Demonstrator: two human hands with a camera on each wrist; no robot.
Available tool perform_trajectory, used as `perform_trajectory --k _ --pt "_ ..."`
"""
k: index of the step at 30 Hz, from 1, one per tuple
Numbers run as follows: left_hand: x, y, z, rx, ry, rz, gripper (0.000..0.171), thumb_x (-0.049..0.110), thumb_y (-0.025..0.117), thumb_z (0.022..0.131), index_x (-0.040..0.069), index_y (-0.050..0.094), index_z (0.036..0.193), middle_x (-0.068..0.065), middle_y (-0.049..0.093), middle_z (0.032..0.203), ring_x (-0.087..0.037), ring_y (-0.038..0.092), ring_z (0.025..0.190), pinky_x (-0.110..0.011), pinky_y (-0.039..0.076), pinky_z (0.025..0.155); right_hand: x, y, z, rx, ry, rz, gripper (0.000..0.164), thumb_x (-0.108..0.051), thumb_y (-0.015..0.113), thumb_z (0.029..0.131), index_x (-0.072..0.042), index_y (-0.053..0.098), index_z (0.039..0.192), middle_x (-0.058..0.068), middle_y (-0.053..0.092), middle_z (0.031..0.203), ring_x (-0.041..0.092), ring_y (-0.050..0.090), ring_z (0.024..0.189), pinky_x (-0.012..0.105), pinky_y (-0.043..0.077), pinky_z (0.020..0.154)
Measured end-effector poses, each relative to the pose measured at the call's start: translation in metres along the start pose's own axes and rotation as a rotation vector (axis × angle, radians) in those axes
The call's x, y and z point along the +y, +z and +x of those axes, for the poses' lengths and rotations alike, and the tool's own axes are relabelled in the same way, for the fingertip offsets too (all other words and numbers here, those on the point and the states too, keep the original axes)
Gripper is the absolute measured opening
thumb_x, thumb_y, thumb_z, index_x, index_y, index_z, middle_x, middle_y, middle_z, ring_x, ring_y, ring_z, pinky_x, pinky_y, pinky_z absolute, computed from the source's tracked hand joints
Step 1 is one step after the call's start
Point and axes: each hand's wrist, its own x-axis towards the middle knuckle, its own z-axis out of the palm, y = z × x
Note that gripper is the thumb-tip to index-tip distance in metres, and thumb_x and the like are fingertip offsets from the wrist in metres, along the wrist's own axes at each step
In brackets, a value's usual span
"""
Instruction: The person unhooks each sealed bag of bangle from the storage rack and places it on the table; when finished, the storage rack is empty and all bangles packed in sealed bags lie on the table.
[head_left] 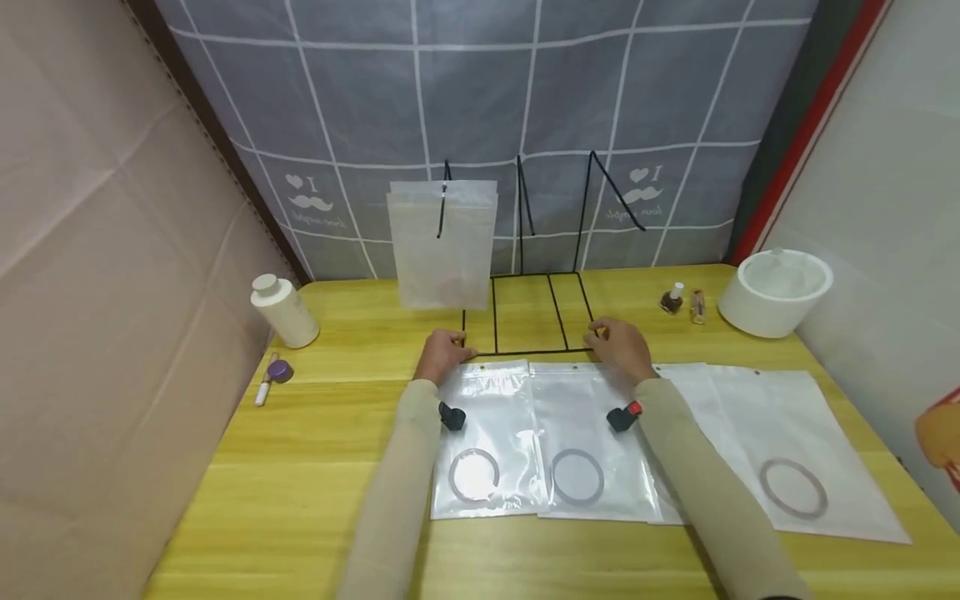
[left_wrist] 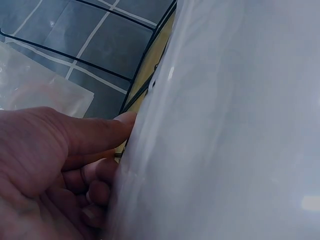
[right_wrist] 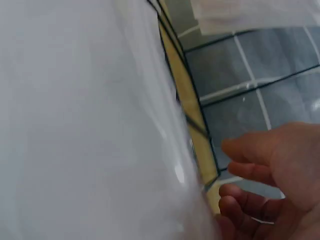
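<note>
A black wire display rack (head_left: 519, 351) with upright hooks stands on the table against the curtain. My left hand (head_left: 442, 356) pinches its front left corner; the left wrist view shows the thumb (left_wrist: 107, 134) and curled fingers meeting at the wire. At the front right corner, my right hand (head_left: 621, 344) holds the side wire loosely between thumb and fingers, the contact partly blurred in the right wrist view. White zip bags (head_left: 442, 250) hang from the left hook. Just below the hands lie clear-fronted zip bags in a row, including a left bag (head_left: 487, 429) and one beside it (head_left: 570, 425), with rings showing.
At the left stand a white bottle (head_left: 287, 312), a purple cap (head_left: 281, 371) and a small white-tipped tube (head_left: 264, 387). To the right are a nail polish bottle (head_left: 672, 298), a small tube (head_left: 698, 307) and a white round container (head_left: 772, 304). More bags (head_left: 810, 417) lie at the right.
</note>
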Motion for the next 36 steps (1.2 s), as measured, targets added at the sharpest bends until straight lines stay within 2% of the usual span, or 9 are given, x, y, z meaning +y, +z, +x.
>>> perform_trajectory --k 5,11,16,19,21,24,27,31,36 --pt "-0.002 0.000 0.002 -0.006 -0.017 -0.013 0.051 0.015 0.082 0.085 0.004 0.066 0.132 -0.013 0.062 0.138 -0.027 0.051 0.136 -0.043 0.045 0.107 0.023 -0.005 0.019 -0.101 0.009 0.056 0.062 -0.037 0.069 0.096 -0.008 0.052 0.148 0.015 0.058 0.111 0.028 0.050 0.096 0.043 0.043 0.079" --pt "0.001 -0.001 0.002 -0.009 -0.014 -0.044 0.050 0.017 0.080 0.087 0.005 0.066 0.134 -0.012 0.061 0.140 -0.027 0.051 0.134 -0.044 0.043 0.108 0.029 -0.011 0.022 -0.142 0.006 0.095 0.074 -0.038 0.075 0.092 -0.006 0.045 0.152 0.012 0.048 0.094 0.025 0.039 0.083 0.039 0.036 0.069" --pt "0.001 -0.007 0.000 0.022 0.010 -0.036 0.048 0.021 0.075 0.092 0.006 0.064 0.137 -0.014 0.068 0.123 -0.025 0.064 0.106 -0.039 0.052 0.087 0.029 -0.013 0.022 -0.159 0.020 0.131 0.076 -0.035 0.077 0.090 -0.006 0.044 0.152 0.010 0.042 0.091 0.024 0.037 0.082 0.037 0.035 0.067" --pt "0.000 -0.018 -0.002 0.168 0.111 -0.088 0.041 0.020 0.071 0.095 0.004 0.067 0.132 -0.012 0.066 0.095 -0.020 0.059 0.077 -0.030 0.047 0.066 0.030 -0.012 0.021 -0.172 0.024 0.117 0.074 -0.034 0.077 0.090 -0.006 0.046 0.151 0.011 0.046 0.096 0.025 0.039 0.086 0.038 0.036 0.069" --pt "0.004 -0.030 -0.003 0.316 0.226 -0.167 0.034 0.015 0.070 0.095 0.002 0.070 0.126 -0.010 0.062 0.086 -0.018 0.054 0.073 -0.026 0.043 0.062 0.031 -0.011 0.019 -0.174 0.022 0.099 0.071 -0.033 0.077 0.090 -0.006 0.048 0.150 0.012 0.050 0.102 0.026 0.042 0.090 0.038 0.038 0.072" --pt "0.017 -0.056 -0.004 0.519 0.401 -0.277 0.028 0.007 0.069 0.094 0.000 0.071 0.120 -0.010 0.061 0.095 -0.017 0.054 0.086 -0.025 0.044 0.073 0.033 -0.011 0.017 -0.182 0.030 0.101 0.069 -0.031 0.076 0.091 -0.006 0.048 0.149 0.014 0.054 0.110 0.028 0.044 0.096 0.039 0.040 0.076" --pt "0.037 -0.084 -0.005 0.604 0.497 -0.304 0.033 0.005 0.068 0.094 0.004 0.068 0.127 -0.013 0.058 0.117 -0.022 0.051 0.109 -0.037 0.046 0.088 0.035 -0.011 0.016 -0.181 0.026 0.097 0.068 -0.031 0.075 0.092 -0.006 0.048 0.150 0.015 0.057 0.117 0.027 0.045 0.098 0.039 0.040 0.079" --pt "0.062 -0.111 0.002 0.547 0.548 -0.219 0.041 0.006 0.067 0.095 0.010 0.063 0.135 -0.015 0.051 0.137 -0.029 0.046 0.128 -0.051 0.041 0.103 0.036 -0.013 0.018 -0.175 0.010 0.081 0.069 -0.032 0.075 0.092 -0.005 0.047 0.149 0.015 0.058 0.114 0.026 0.045 0.094 0.038 0.040 0.075" --pt "0.070 -0.119 0.007 0.460 0.567 -0.219 0.040 0.009 0.069 0.095 0.012 0.065 0.134 -0.016 0.055 0.133 -0.032 0.052 0.116 -0.047 0.044 0.095 0.036 -0.011 0.020 -0.170 0.012 0.088 0.068 -0.031 0.076 0.092 -0.008 0.048 0.149 0.014 0.056 0.108 0.026 0.043 0.091 0.038 0.039 0.073"
